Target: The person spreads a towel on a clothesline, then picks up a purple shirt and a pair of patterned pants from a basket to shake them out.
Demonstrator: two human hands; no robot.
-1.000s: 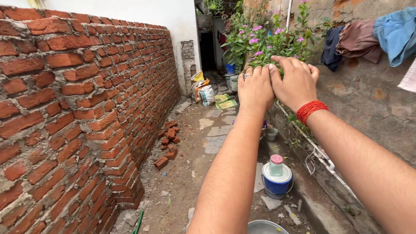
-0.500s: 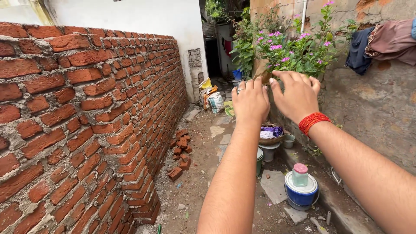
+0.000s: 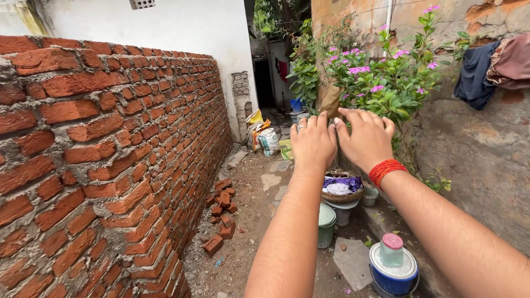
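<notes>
Here: left hand (image 3: pixel 313 142) and right hand (image 3: pixel 365 139) raised side by side, fingers loose, empty; flowering plant (image 3: pixel 386 83) just beyond them.

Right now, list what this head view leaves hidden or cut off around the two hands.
- Palms of the left hand and right hand: turned away, so any grip is hidden.
- Base of the pink-flowered plant: behind both hands.
- Basket contents: too small, partly behind the right forearm.
- Blue container: cut by the bottom edge.

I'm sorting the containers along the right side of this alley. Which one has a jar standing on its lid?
The blue bucket nearest the camera: a pink-capped jar stands on its white lid. The green bucket bears nothing on its lid.
</notes>
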